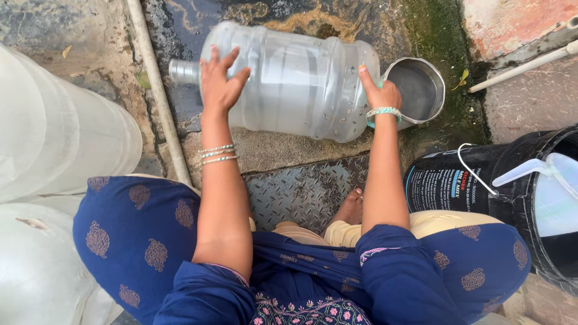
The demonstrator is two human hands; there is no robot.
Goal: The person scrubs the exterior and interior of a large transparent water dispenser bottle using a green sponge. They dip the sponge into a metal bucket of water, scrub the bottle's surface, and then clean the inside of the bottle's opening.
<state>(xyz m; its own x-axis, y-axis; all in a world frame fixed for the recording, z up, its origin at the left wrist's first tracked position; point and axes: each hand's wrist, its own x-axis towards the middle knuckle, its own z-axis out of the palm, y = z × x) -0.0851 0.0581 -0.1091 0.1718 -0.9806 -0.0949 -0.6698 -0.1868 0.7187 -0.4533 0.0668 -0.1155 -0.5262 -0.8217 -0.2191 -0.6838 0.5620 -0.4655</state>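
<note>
**Two hands on a big water jug lying on its side**

Both hands rest on a large clear plastic jug (289,81), which lies sideways on wet, stained ground, its narrow neck pointing to the left; the jug is ribbed, see-through, and dotted with droplets near its base; the left hand (220,81) sits flat on the shoulder near the neck, fingers spread wide; the right hand (379,93) grips the bottom edge, thumb up against the wall, the other fingers curled behind the rim and mostly hidden.

Just beside the jug's base, touching or nearly so, a steel pot (421,90) stands open; a black bucket (512,192) with a wire handle sits at the right, a pale plastic scoop (554,171) resting in it; a thin grey pipe (158,90) runs along the ground left of the jug; large white containers (54,150) crowd the left edge; a patterned metal plate (301,192) lies between the jug and the person's bare foot (351,207).
</note>
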